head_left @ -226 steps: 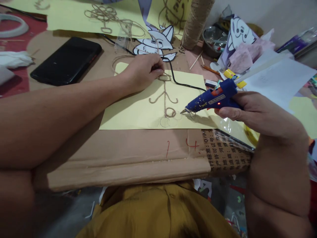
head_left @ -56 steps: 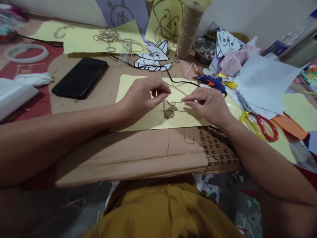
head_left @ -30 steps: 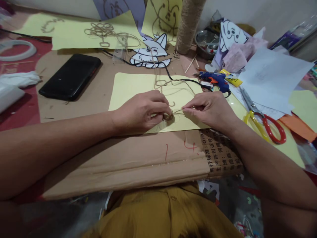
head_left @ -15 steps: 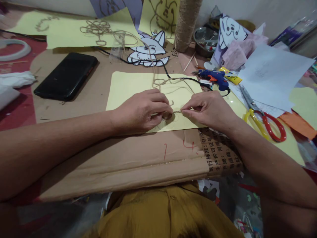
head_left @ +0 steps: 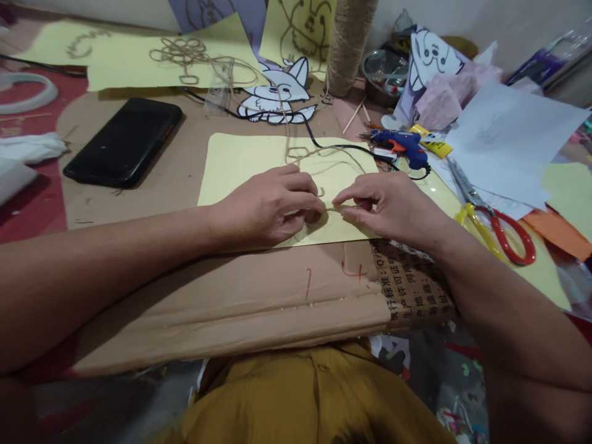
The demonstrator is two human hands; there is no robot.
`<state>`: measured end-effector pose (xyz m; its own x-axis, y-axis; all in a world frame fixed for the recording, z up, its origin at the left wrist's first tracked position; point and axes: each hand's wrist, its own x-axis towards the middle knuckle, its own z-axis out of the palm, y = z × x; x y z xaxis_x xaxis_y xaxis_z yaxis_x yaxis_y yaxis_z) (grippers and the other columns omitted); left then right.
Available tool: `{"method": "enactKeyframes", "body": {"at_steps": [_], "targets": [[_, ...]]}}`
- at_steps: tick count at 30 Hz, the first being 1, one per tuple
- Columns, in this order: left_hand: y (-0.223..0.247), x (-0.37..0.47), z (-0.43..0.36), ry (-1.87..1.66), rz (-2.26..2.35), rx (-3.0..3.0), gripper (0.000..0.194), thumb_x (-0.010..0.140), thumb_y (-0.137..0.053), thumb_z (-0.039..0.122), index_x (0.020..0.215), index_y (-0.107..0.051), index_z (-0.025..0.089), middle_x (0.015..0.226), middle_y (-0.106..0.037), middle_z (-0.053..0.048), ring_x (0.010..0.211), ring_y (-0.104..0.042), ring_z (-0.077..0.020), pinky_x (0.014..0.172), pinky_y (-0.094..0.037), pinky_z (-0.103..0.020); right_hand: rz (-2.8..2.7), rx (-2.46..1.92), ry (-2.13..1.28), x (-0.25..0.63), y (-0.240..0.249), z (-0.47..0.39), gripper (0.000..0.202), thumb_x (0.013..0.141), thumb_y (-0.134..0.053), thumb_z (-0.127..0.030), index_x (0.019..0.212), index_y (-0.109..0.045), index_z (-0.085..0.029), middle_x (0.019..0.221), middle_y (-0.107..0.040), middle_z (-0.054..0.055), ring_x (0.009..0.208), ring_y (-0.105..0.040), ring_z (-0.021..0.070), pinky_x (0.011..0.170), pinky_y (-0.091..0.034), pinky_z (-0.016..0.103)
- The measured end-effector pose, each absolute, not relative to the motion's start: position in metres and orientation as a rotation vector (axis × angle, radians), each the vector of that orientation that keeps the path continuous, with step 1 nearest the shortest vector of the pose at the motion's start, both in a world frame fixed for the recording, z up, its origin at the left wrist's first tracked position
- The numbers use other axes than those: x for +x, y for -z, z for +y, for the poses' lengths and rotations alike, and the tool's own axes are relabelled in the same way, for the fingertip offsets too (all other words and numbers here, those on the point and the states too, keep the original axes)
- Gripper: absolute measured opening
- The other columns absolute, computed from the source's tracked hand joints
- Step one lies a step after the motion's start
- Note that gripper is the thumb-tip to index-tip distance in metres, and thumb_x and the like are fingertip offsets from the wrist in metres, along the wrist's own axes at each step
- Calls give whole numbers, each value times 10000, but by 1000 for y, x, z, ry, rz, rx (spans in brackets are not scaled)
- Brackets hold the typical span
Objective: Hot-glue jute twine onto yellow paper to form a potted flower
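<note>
A sheet of yellow paper (head_left: 245,166) lies on the cardboard, with thin brown twine (head_left: 287,126) running over it from the back. My left hand (head_left: 282,206) rests on the sheet, its fingers bent together and closed on the twine near the pencil lines. Just to its right is my right hand (head_left: 386,203); its thumb and index finger are a little apart at the tips, beside the twine, and its other fingers are curled. The twine passes between the two hands, close to the paper. A short curved piece of twine (head_left: 322,192) lies above the left fingertips.
A black phone (head_left: 124,143) lies at the left. Behind the sheet are a fox cutout (head_left: 277,92), a black cable and a twine roll (head_left: 350,46). A blue glue gun (head_left: 403,147) and scissors (head_left: 485,216) lie at the right. Coiled twine (head_left: 180,52) sits at the back left.
The thumb and index finger of my right hand have parted a little at the twine. My left hand has stayed almost in place.
</note>
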<state>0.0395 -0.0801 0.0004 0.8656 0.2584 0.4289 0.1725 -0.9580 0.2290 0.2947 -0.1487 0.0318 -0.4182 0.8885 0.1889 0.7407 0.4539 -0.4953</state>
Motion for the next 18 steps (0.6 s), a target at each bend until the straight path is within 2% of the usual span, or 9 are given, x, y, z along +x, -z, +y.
{"method": "enactKeyframes", "body": {"at_steps": [7, 18], "targets": [[-1, 40, -80, -699, 331, 2852, 277, 952, -588, 118, 1105, -794, 221, 1077, -750, -79, 965, -658, -221, 862, -530, -344, -2330, -1314, -522, 294, -32, -148, 219, 906, -681, -187, 977, -884, -230, 800, -749, 20, 696, -615, 140, 689, -432, 291], [-1, 38, -80, -719, 328, 2827, 232, 941, -587, 131, 1056, -773, 207, 1058, -766, -82, 942, -663, -217, 837, -530, -342, -2333, -1362, -561, 293, -34, -148, 233, 894, -665, -177, 987, -875, -219, 829, -768, 24, 704, -620, 135, 676, -423, 275]]}}
